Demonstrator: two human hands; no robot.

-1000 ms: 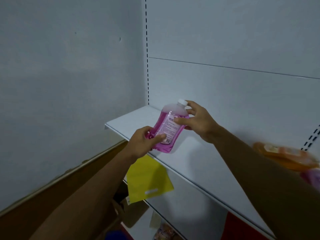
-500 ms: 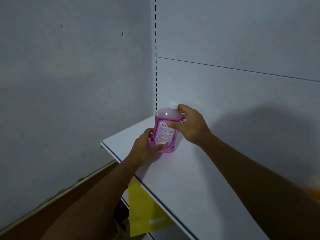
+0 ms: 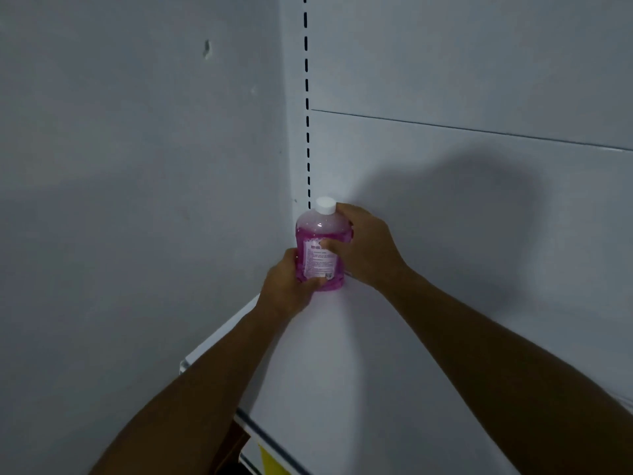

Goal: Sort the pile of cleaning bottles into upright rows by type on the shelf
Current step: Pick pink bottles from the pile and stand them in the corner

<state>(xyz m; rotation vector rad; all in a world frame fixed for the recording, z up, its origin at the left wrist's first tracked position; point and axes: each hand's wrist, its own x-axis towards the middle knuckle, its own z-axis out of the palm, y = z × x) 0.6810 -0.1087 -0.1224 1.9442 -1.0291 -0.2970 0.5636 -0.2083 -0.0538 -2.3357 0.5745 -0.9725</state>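
A pink bottle [image 3: 320,234] with a white cap and a white label stands upright in the far left back corner of the white shelf [image 3: 342,371]. My left hand [image 3: 286,286] wraps around its lower left side near the base. My right hand [image 3: 366,245] grips its right shoulder, the thumb lying across the label. Whether the base fully rests on the shelf is hidden by my fingers. No other bottles are in view.
A grey wall [image 3: 137,200] closes the left side. The shelf's back panel [image 3: 445,200] has a slotted upright [image 3: 307,97] right behind the bottle. A yellow item [image 3: 270,462] shows below the shelf's front edge.
Both hands carried the pink bottle from a tilted hold above the shelf's front edge back into the far left corner and turned it upright. The orange bottles at the right left the view.
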